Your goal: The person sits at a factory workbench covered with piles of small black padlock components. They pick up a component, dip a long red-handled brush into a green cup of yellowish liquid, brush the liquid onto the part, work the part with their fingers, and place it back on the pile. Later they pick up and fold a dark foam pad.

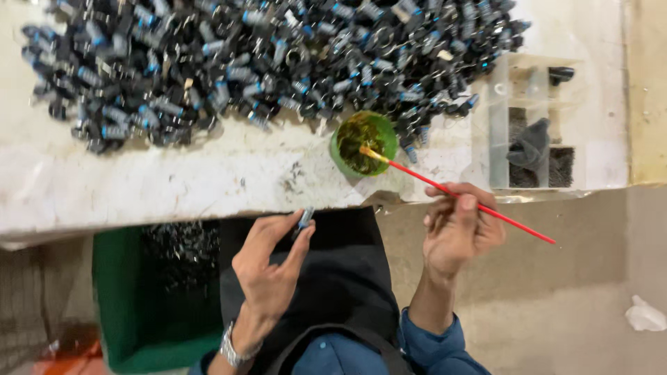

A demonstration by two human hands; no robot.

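One small part (304,218) being pinched in left hand (267,267); right hand (458,232) gripping brush (455,194), dipping in green cup (364,144) — heap (264,62) waiting, upper frame.

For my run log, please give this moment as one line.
left hand: holds small part | right hand: red brush tip in green cup | parts pile on table

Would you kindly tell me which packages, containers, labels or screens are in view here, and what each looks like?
Clear plastic compartment box: right on the white bench, rectangular, dark parts inside.
Green cup: bench edge, round, holding dark yellowish liquid.
Green bin: under the bench at left, rectangular, small dark parts inside.
No labels, signs or screens can be made out.
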